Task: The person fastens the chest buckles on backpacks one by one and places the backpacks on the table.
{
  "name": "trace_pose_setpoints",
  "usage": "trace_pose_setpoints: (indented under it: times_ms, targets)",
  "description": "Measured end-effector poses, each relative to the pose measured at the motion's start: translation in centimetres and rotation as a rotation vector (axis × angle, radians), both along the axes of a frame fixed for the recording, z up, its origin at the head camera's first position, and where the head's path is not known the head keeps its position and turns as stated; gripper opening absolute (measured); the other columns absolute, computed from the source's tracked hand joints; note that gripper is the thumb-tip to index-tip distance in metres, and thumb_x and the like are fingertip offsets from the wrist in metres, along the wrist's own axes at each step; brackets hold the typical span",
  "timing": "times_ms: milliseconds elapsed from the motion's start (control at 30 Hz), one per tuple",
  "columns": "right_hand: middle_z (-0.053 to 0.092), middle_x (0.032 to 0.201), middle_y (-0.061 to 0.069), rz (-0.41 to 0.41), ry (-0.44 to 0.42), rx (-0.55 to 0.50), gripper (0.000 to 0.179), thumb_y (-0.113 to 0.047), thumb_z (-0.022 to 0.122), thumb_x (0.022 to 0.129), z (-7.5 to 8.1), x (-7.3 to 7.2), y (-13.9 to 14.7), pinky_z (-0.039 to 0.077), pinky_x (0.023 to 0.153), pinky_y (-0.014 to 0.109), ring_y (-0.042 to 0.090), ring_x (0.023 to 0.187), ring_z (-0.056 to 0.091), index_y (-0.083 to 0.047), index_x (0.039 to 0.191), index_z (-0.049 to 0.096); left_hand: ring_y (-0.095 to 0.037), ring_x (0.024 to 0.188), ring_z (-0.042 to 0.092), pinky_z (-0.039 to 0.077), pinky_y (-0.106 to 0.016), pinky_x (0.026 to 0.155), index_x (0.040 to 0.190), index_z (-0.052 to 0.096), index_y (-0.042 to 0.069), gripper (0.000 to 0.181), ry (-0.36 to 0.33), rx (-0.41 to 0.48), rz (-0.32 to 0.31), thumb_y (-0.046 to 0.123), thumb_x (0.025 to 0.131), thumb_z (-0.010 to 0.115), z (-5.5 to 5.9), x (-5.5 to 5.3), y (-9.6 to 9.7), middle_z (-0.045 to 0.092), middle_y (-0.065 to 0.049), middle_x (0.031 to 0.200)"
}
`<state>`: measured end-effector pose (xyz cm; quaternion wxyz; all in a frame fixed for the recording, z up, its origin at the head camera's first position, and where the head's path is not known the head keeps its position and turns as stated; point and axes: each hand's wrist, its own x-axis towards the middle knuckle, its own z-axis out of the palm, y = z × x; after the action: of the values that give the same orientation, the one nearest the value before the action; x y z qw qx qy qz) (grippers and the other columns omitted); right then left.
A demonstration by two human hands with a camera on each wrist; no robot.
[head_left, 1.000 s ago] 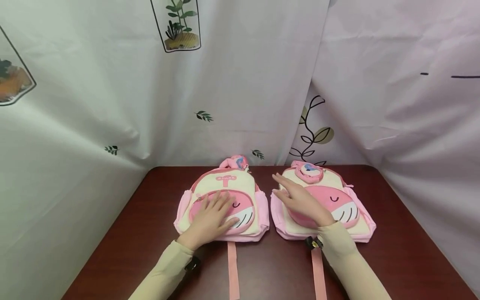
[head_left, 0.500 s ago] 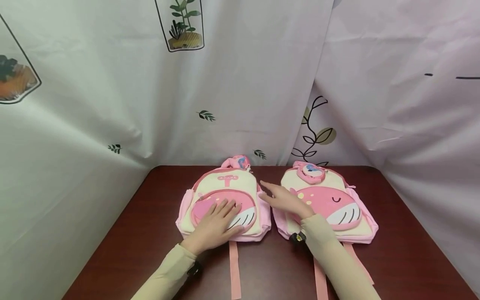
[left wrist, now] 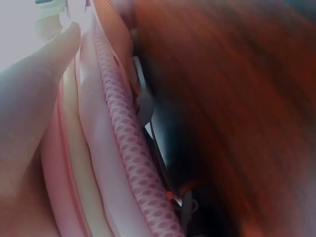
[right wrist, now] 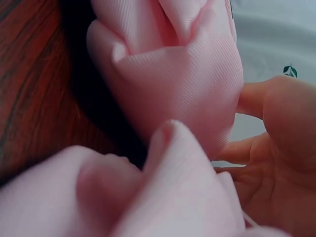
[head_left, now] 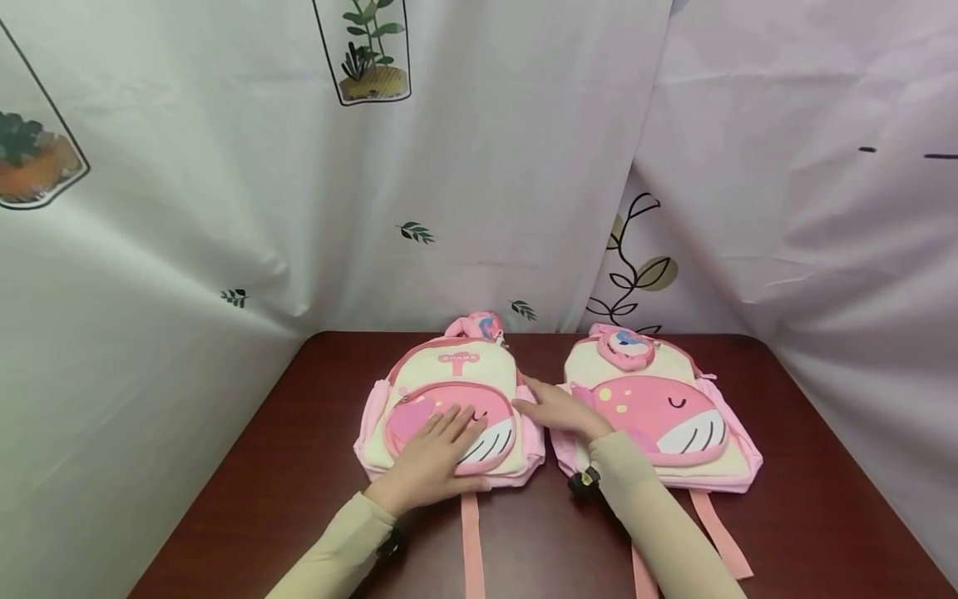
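Note:
Two pink and cream children's backpacks with whale-shaped front pockets lie face up side by side. On the left backpack (head_left: 415, 412), my left hand (head_left: 432, 466) rests with fingers spread over the whale pocket, thumb towards the bottom edge. Its pink mesh-trimmed edge (left wrist: 126, 143) runs beside my thumb in the left wrist view. My right hand (head_left: 563, 408) reaches between the bags, its extended fingers touching the left backpack's right side. In the right wrist view, those fingers meet its pink side pocket (right wrist: 182, 89). The right backpack (head_left: 666, 416) lies partly behind my right wrist.
A dark red-brown table (head_left: 262, 499) bears both bags. Pink straps (head_left: 473, 549) trail from them towards the front edge. Pale printed curtains (head_left: 509, 166) hang behind and at both sides. Small round pink plush pieces (head_left: 627, 348) sit at the bags' tops.
My right hand has moved left, from over the right backpack to the left backpack's side. My left hand has slid slightly down the whale pocket. A second strap of the right backpack has come into view.

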<state>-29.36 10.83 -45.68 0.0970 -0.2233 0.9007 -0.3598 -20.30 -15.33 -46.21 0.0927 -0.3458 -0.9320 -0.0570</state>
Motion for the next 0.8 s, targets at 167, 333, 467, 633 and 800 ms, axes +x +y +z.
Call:
trace_pose_setpoints:
  times_ms: [167,333,467,633,800]
  targets:
    - [0.048,0.148,0.025,-0.033,-0.011,-0.003,0.067,-0.038,0.058,0.101,0.0,0.1,0.0,0.033,0.114,0.052,0.039,0.139,0.043,0.004,0.150,0.041,-0.037,0.148,0.028,0.021,-0.050,0.120,0.156,0.038,0.010,0.098,-0.021,0.002,-0.010,0.071,0.084,0.065,0.1,0.1,0.0,0.035,-0.018,0.159]
    - [0.050,0.145,0.024,-0.086,-0.045,-0.041,0.068,-0.040,0.063,0.097,0.1,0.3,0.0,0.035,0.112,0.054,0.040,0.136,0.045,0.002,0.147,0.045,-0.035,0.147,0.031,0.027,-0.049,0.118,0.154,0.041,0.010,0.098,-0.016,0.026,-0.021,0.067,0.081,0.072,0.0,0.2,0.0,0.039,-0.017,0.157]
    - [0.055,0.140,0.022,-0.121,-0.044,-0.073,0.064,-0.039,0.066,0.095,0.4,0.5,-0.1,0.039,0.109,0.053,0.037,0.131,0.051,0.000,0.143,0.051,-0.031,0.141,0.042,0.039,-0.047,0.112,0.150,0.047,0.009,0.092,0.041,0.062,-0.056,0.064,0.081,0.075,0.0,0.0,-0.1,0.047,-0.013,0.152]
    - [0.066,0.117,0.018,-0.187,0.014,-0.107,0.052,-0.035,0.071,0.092,1.1,0.6,0.0,0.049,0.096,0.048,0.030,0.108,0.061,0.000,0.129,0.061,-0.028,0.133,0.052,0.046,-0.042,0.105,0.142,0.057,0.008,0.081,0.121,0.106,-0.115,0.056,0.081,0.079,0.4,-0.2,-0.2,0.056,-0.012,0.144]
    - [0.070,0.106,0.013,-0.253,0.048,-0.158,0.047,-0.036,0.073,0.091,2.4,0.6,0.2,0.052,0.090,0.044,0.025,0.100,0.064,-0.001,0.122,0.067,-0.023,0.126,0.059,0.051,-0.038,0.099,0.136,0.063,0.007,0.074,0.203,0.167,-0.163,0.051,0.080,0.082,1.5,-0.2,-0.6,0.063,-0.009,0.135]
